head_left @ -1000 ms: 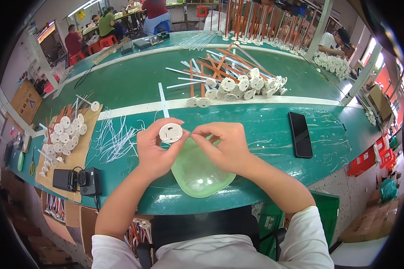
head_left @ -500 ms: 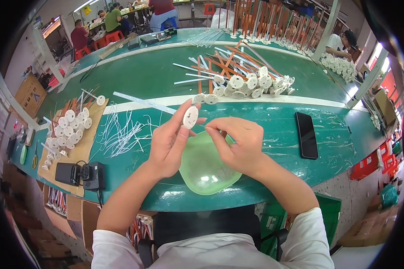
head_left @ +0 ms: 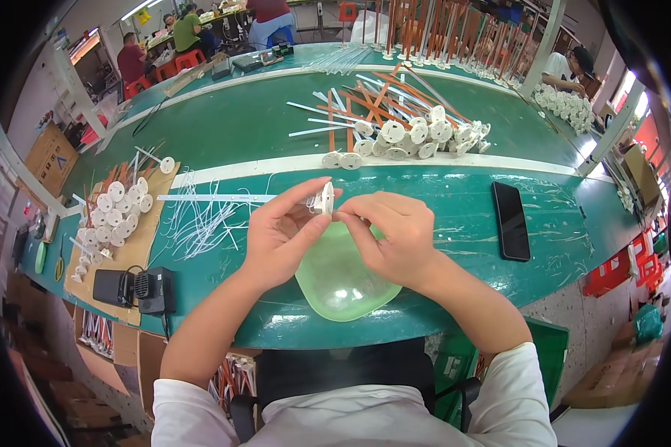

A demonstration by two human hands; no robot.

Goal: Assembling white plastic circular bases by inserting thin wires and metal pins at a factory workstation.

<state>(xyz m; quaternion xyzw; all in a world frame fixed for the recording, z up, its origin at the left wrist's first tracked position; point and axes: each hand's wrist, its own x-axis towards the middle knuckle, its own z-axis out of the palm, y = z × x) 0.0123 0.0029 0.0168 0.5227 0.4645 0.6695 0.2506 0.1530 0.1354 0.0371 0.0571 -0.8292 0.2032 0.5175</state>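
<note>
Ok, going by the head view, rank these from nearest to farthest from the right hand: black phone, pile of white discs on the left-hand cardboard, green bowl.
1. Green bowl: directly below the right hand in the picture, partly covered by it.
2. Black phone: off to the hand's right.
3. Pile of white discs: far left, on the cardboard.

Held disc [head_left: 328, 198] looks smooth plastic | bowl [head_left: 341, 287] gleams, plastic | tabletop [head_left: 466, 257] shines, scuffed | cardboard [head_left: 146, 232] is matt | sleeve [head_left: 190, 413]: cloth
</note>
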